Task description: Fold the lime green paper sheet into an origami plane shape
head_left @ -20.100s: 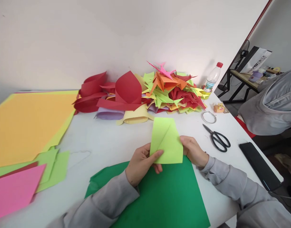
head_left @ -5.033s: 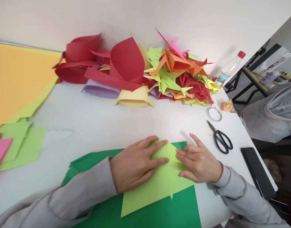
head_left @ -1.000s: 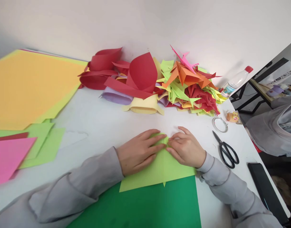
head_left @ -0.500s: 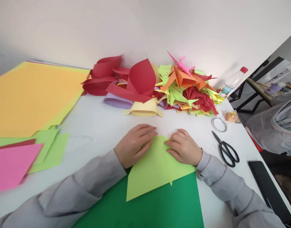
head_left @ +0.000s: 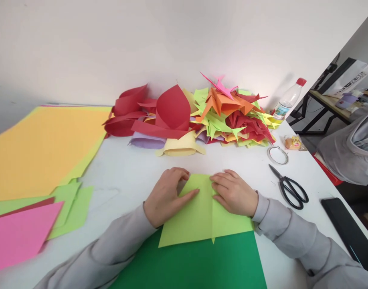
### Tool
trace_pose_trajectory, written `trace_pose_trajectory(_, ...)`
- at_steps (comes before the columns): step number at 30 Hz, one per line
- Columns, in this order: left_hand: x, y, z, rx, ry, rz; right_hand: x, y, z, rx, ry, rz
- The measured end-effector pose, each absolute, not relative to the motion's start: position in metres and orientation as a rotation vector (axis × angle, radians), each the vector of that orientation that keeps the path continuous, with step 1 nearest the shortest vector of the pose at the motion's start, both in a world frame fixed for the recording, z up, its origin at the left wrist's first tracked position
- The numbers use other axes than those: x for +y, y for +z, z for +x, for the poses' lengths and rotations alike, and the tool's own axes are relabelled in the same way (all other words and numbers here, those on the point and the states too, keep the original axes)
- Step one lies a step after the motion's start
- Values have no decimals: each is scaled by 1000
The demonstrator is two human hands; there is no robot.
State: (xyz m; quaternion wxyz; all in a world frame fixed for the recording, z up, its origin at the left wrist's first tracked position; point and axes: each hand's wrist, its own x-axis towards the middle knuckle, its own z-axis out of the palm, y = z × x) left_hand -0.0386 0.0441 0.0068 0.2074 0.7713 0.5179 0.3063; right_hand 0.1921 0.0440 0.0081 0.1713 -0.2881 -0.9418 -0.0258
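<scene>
Flanking a folded lime-green sheet [head_left: 190,222] on the tabletop [head_left: 120,168] were a left hand [head_left: 164,198] and a right hand [head_left: 235,194].

The left hand's fingers curled by the sheet's upper left edge, thumb stretched over the paper; too light a touch there could have let it swivel. The sheet lay partly over dark green paper [head_left: 187,265], which might have slid under it. Below the crease [head_left: 212,212], a small point [head_left: 213,241] poked out, likely to bend if dragged. The right hand's bent fingers lay beside the crease, where off-line pressure could have skewed the fold. Whether either hand pinched the paper was unclear. Farther right, a swinging forearm might have nudged the black-handled scissors [head_left: 282,179].
</scene>
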Motion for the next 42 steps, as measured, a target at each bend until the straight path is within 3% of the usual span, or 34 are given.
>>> trace_pose_trajectory(10, 45, 28, -29, 1406, 650, 1274, 43, 5, 191, -2769, -92, -817)
trace_pose_trajectory(20, 41, 28, -24, 1474, 741, 1408, 44, -1, 193, -2798, -74, -743)
trace_pose_trajectory(35, 21, 10, -18, 1100, 979, 1327, 44, 1, 192, -2764, -40, -737)
trace_pose_trajectory(42, 9, 7, -20, 854, 744, 2071, 50, 2, 195, -2688, 139, -689)
